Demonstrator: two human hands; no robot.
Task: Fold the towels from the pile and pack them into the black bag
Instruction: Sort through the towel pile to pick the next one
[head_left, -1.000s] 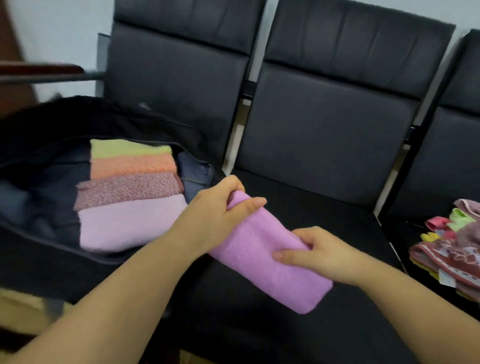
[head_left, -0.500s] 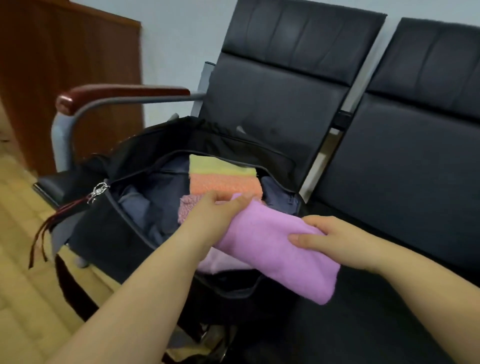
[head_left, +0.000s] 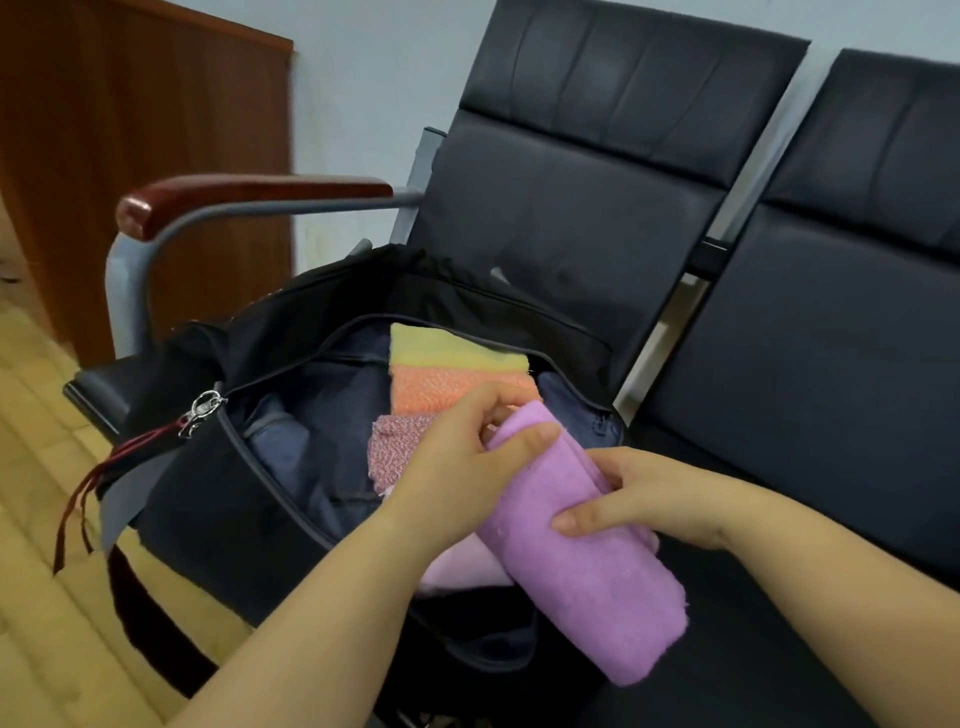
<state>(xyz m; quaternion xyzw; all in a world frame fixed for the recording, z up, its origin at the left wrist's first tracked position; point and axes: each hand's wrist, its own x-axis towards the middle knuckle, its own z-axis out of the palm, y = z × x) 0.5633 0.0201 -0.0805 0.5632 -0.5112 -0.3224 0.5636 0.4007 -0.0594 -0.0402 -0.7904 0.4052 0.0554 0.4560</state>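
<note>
Both forearms (head_left: 311, 623) bare — no sleeves visible.

A row of black padded chairs (head_left: 571, 208) stands against a pale wall (head_left: 374, 93); a grey metal armrest (head_left: 249, 205) has a dark red wooden top; a brown wooden cabinet (head_left: 130, 156) stands behind; the floor (head_left: 36, 597) is yellowish wood.
</note>
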